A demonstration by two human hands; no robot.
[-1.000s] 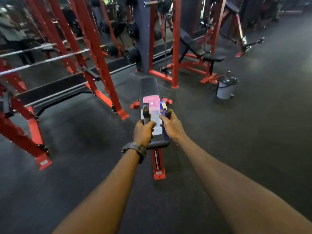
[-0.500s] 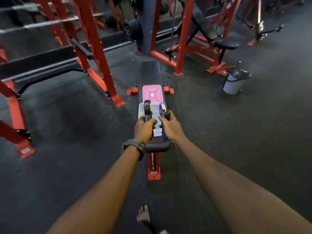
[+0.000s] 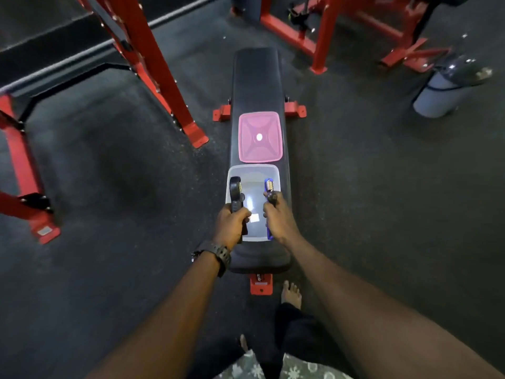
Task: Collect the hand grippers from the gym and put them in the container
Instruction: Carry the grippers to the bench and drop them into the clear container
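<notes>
A clear open container [image 3: 254, 170] sits on the near end of a black bench [image 3: 255, 80]. Its pink lid [image 3: 260, 137] lies flat on the bench just beyond it. My left hand [image 3: 231, 224] grips a black hand gripper [image 3: 235, 191] over the container's left side. Over the right side, my right hand [image 3: 278, 218] holds a blue hand gripper [image 3: 269, 187] with a metal spring at its top. Both grippers point away from me, above the container's opening.
Red rack posts [image 3: 153, 64] stand left of the bench and a red machine frame [image 3: 322, 36] stands beyond it. A grey bin [image 3: 442, 91] with a dark lid is at the right. My bare feet [image 3: 291, 292] are on the dark rubber floor by the bench's red foot [image 3: 261, 284].
I have walked up to the bench, so bench and container are now closer and lower in view. Both hands still hold their grippers and now hover directly over the open container.
</notes>
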